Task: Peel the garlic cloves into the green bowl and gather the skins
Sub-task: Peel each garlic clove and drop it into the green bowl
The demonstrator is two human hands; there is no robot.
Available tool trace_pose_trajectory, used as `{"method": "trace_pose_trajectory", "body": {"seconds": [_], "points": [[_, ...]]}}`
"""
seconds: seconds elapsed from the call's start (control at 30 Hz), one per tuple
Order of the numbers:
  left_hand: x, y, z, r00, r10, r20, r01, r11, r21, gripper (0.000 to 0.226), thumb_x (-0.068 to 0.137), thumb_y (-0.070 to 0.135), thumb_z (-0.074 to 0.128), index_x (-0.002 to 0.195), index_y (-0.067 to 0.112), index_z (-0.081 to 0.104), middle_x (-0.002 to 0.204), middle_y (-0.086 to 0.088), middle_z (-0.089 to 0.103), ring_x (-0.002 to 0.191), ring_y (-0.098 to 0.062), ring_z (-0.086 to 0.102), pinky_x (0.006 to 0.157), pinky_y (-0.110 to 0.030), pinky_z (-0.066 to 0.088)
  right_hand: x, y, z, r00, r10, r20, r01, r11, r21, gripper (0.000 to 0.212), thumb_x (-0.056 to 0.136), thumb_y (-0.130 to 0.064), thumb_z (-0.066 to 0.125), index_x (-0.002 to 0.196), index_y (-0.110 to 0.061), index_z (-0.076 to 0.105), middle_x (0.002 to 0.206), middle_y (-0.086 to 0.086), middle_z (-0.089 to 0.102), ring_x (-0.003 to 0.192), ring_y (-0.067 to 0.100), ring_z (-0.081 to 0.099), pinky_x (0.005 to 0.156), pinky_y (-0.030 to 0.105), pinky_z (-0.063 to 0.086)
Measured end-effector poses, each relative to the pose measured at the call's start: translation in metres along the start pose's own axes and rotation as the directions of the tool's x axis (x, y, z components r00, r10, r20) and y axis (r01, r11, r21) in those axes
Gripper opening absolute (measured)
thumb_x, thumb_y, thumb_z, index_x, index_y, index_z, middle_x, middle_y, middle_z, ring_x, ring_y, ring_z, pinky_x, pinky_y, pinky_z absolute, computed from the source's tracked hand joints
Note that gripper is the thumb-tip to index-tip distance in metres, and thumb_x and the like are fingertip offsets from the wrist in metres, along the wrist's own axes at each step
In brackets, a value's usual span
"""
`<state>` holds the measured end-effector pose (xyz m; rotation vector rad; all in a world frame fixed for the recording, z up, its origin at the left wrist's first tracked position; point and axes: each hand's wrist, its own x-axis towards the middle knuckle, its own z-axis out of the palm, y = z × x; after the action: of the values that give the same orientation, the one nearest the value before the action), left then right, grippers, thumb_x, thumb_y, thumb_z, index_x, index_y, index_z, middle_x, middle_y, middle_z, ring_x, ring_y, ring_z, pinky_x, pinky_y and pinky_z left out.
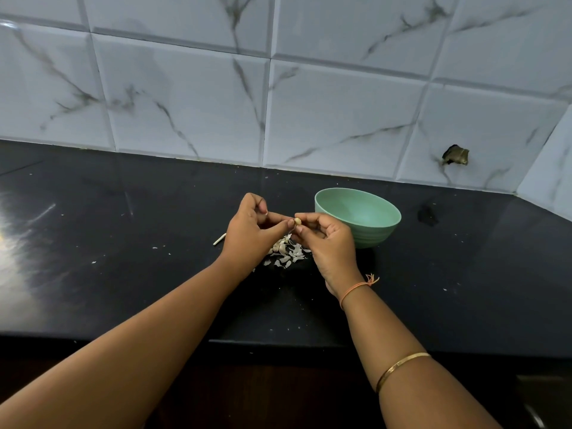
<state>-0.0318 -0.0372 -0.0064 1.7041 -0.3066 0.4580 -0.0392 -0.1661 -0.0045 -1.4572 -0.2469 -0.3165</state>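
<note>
Watching the head cam feed from my end, biggest stuff first. The marble-look tiled wall (185, 97) runs behind the green bowl (365, 235), with a chipped hole (455, 155) in a tile up and to the right of it. The bowl sits on a black counter (464, 274), toward the back. I'd guess it's parked just right of the hands so a finished clove only needs a short drop. From this angle I can't see the bottom of the bowl, so no idea how many cloves are in it.

Both hands are raised just left of the bowl, fingertips meeting. The left hand (250, 233) and the right hand (331, 243) are each pinching the same garlic clove (297, 221) between thumb and fingers. It looks like one steadies it while the other works the skin, though I can't tell which is which.

The clove is the task's thing right now, held in the air, left of the bowl's rim, not over it.

Directly below the hands, left and in front of the bowl, is a loose pile of skins (288, 253). Peeling right above it means the flakes mostly land in one spot, handy for gathering later. A few stray flecks are scattered wider. A small white stalk piece (219, 239) lies further left of the bowl, past the left hand.

Brands or writing: none I can read anywhere.
</note>
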Motion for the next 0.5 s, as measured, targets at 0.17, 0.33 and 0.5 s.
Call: {"method": "trace_pose_trajectory", "body": {"seconds": [0.17, 0.33, 0.5], "points": [[-0.0004, 0.0015, 0.0001, 1.000, -0.017, 0.014, 0.018, 0.998, -0.067, 0.041, 0.082, 0.007, 0.071, 0.082, 0.018, 0.031, 0.067, 0.013, 0.071, 0.060, 0.003, 0.063, 0.060, -0.007, 0.042, 0.0002, 0.0016, -0.0004, 1.000, -0.022, 0.001, 0.022, 0.998, -0.056, 0.019, 0.083, 0.012, 0.058, 0.094, -0.002, 0.064, 0.081, 0.003, 0.066, 0.070, 0.001, 0.066, 0.074, 0.018, 0.055], [0.0000, -0.0009, -0.0012, 0.999, -0.029, 0.043, 0.031, 0.998, -0.047, 0.041, 0.082, 0.007, 0.070, 0.082, 0.019, 0.031, 0.069, 0.011, 0.072, 0.066, -0.001, 0.064, 0.065, -0.013, 0.045, -0.0004, 0.0033, -0.0022, 0.999, -0.032, 0.004, 0.032, 0.993, -0.114, 0.020, 0.081, 0.011, 0.060, 0.091, -0.005, 0.066, 0.088, 0.007, 0.068, 0.078, 0.010, 0.066, 0.078, 0.021, 0.055], [0.0008, -0.0026, -0.0018, 0.998, -0.040, 0.045, 0.042, 0.998, -0.045, 0.042, 0.081, 0.003, 0.069, 0.082, 0.018, 0.030, 0.068, 0.008, 0.072, 0.071, -0.008, 0.066, 0.071, -0.024, 0.049, -0.0009, 0.0037, -0.0022, 0.999, -0.036, 0.019, 0.039, 0.982, -0.185, 0.017, 0.081, 0.008, 0.063, 0.091, -0.004, 0.067, 0.089, 0.009, 0.069, 0.078, 0.008, 0.066, 0.076, 0.019, 0.054]]}}
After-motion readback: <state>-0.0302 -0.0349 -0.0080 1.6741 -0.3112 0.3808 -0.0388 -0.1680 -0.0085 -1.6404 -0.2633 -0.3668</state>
